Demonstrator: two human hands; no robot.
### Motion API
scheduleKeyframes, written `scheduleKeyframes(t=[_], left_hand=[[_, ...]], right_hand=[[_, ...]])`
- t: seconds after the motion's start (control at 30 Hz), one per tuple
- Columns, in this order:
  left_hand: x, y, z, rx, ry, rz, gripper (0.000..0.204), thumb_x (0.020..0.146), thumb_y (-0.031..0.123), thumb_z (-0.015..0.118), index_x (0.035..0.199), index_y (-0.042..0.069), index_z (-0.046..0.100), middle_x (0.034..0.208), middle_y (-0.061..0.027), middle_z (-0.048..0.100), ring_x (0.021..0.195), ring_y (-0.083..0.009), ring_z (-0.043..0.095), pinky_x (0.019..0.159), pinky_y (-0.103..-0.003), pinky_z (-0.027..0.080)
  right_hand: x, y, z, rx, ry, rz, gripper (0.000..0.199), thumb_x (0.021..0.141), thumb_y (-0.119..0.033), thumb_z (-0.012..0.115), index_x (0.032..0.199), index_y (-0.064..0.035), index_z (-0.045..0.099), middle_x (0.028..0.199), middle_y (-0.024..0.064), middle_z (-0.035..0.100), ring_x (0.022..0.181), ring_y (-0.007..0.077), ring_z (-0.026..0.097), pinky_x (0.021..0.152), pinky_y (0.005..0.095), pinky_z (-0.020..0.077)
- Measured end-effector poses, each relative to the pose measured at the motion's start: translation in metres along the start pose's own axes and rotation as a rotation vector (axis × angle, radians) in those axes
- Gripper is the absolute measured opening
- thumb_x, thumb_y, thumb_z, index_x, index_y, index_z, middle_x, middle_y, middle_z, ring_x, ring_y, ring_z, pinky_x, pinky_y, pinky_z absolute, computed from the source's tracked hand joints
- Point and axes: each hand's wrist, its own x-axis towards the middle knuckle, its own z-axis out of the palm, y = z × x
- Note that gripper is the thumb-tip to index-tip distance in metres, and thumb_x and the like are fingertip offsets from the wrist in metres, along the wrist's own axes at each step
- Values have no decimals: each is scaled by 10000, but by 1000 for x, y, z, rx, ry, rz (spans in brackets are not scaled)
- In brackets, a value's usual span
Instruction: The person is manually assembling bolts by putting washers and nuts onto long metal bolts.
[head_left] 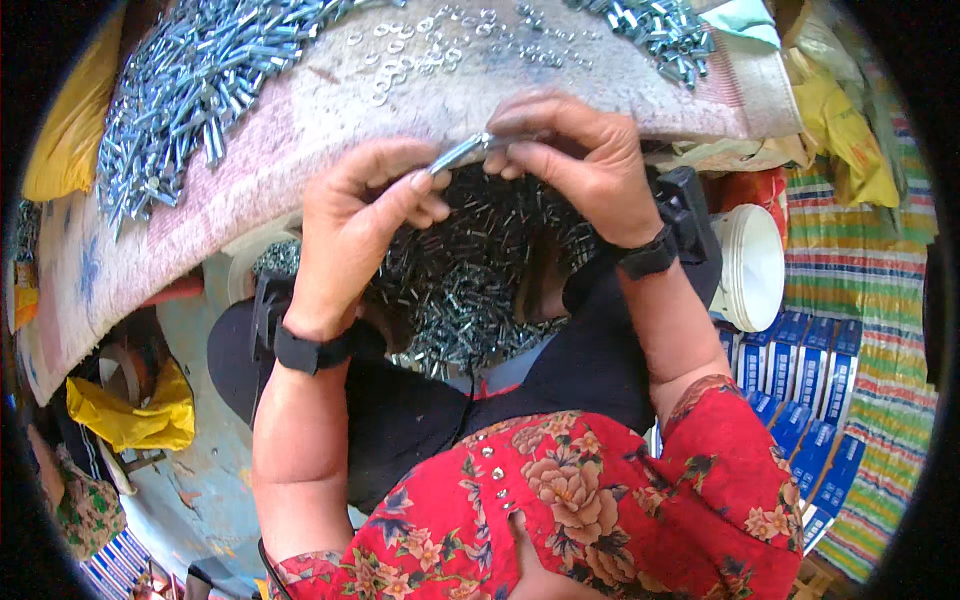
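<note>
Between my two hands, above the near edge of a cloth-covered table, is a slim silvery metal bolt (458, 153), tilted up to the right. The thumb and fingers of my left hand (360, 205) pinch its lower left end. My right hand (590, 165) has its thumb and fingertips closed at the upper right end, where a small shiny ring or nut shows. The fingertips partly hide this end. Loose nuts and washers (420, 50) are scattered on the table beyond my hands.
A big heap of metal bolts or sleeves (200, 90) covers the table's left; a smaller heap (665, 40) lies at the far right. Between my knees sits a mass of metal parts (460, 310). A white bucket (752, 268) and blue-and-white boxes (815, 390) stand right.
</note>
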Motion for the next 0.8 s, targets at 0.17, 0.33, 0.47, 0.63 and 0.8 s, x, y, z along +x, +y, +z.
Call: scheduleKeyframes(t=[0.17,0.33,0.47,0.63,0.8], left_hand=[[-5,4,-5,58,-31,8,171,824,14,538,988,-22,575,816,-66,622,668,-109,590,595,-212,467],[-8,1,-7,183,-76,68,196,808,-23,551,1003,-25,567,822,-61,624,694,-106,598,607,-211,473],[-8,1,2,68,-77,21,233,812,-38,540,1045,-37,551,868,-82,626,732,-124,610,648,-228,491],[-5,3,3,99,-58,-32,286,809,-32,546,1095,-33,539,923,-94,623,777,-134,610,695,-241,490],[-8,-4,10,350,-10,200,287,799,-5,570,1085,-18,555,906,-79,629,810,-125,596,699,-227,474]], right_hand=[[0,-10,-2,19,-24,127,181,806,18,547,986,39,539,759,81,597,664,136,608,587,218,489],[4,-2,2,-159,-100,68,147,791,18,583,914,15,504,650,36,560,533,72,539,469,193,425],[4,3,15,-214,-30,-29,191,760,-145,649,838,-27,520,566,31,540,474,67,497,434,227,388],[5,10,24,-29,2,134,260,755,-169,653,886,-24,481,518,40,525,474,93,505,418,257,372],[5,15,33,-284,-14,-60,236,749,-137,649,870,-27,480,554,61,516,512,113,514,462,248,392]])
